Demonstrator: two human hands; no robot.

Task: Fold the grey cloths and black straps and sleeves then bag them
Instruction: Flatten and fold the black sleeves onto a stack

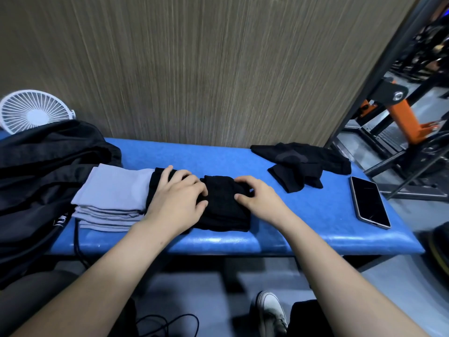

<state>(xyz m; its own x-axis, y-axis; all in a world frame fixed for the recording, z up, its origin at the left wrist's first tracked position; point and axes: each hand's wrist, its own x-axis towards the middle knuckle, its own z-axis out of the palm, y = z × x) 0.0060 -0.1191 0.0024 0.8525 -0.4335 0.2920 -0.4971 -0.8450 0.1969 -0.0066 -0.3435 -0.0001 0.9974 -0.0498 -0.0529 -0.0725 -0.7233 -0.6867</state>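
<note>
Black bag [36,171] slumped over the bench's [218,242] left end, folded grey cloths [111,198] stacked just beside. Left hand [178,198] pressed flat, fingers spread, on the folded black sleeves [226,210] mid-bench near the front edge; right hand [257,194] gripped their right side, fingers curled. Loose black sleeves [301,164] and a phone [369,203] lay near the right end, bare blue between.

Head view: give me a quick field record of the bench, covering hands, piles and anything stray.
left hand: fingers pressing on the black folded piece
right hand: fingers curled on that piece's right edge
grey cloths: folded stack, left of the black piece
unfolded black items: loose heap, far right of bench
bag: black, at bench's left end
phone: right edge, face up
</note>
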